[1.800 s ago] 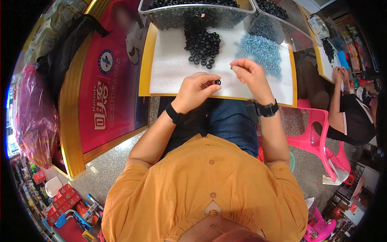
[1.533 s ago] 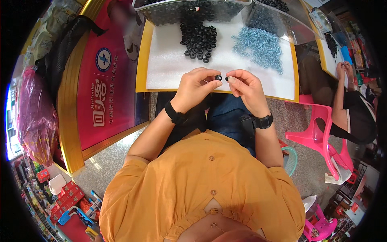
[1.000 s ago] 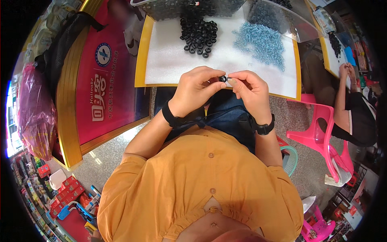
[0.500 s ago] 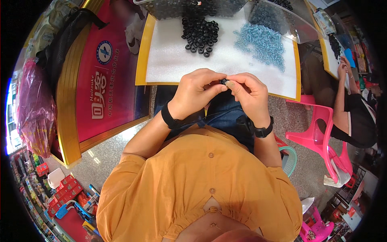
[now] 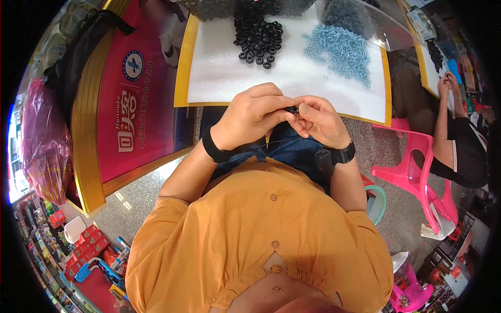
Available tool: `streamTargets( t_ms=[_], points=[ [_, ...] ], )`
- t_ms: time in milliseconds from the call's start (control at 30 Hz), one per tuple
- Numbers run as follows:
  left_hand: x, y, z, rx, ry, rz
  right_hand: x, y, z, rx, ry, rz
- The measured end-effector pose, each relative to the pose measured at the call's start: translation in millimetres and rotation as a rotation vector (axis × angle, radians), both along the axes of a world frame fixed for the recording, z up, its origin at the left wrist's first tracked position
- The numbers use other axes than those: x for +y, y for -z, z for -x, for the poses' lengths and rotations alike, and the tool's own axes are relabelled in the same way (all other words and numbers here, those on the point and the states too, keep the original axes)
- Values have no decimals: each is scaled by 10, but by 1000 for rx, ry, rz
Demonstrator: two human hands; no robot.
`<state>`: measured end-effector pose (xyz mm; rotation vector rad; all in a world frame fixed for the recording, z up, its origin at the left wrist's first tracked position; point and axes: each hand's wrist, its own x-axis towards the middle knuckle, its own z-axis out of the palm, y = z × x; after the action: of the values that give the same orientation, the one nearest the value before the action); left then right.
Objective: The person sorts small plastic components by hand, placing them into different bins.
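My left hand (image 5: 253, 117) and my right hand (image 5: 319, 121) meet over my lap, just in front of the table's near edge. Their fingertips pinch a small black ring (image 5: 292, 110) between them; most of it is hidden by my fingers. On the white foam sheet (image 5: 219, 78) lies a pile of several black rings (image 5: 257, 36) at the far middle. To its right spreads a heap of small pale-blue screws (image 5: 339, 49). I wear a black band on the left wrist and a black watch (image 5: 334, 155) on the right.
The yellow-edged table (image 5: 182, 62) has a red panel (image 5: 138, 99) on its left side. A pink bag (image 5: 44, 135) hangs at far left. At right another person (image 5: 456, 135) sits by a pink plastic chair (image 5: 417, 177). A clear tub (image 5: 209, 8) stands at the table's back.
My right hand came back from the screw heap and joined my left hand. Both hands then drew toward my lap, closing together on the small black ring.
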<state>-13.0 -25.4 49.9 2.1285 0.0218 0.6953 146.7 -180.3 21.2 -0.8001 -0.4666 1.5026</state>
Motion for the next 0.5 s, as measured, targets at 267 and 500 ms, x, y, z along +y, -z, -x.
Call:
streamTargets(
  t_ms=[267, 500],
  points=[
    [94, -14, 29, 56, 96, -50, 21, 69, 33, 47, -32, -1],
    [104, 71, 36, 120, 159, 186, 30, 67, 71, 90, -61, -102]
  ],
)
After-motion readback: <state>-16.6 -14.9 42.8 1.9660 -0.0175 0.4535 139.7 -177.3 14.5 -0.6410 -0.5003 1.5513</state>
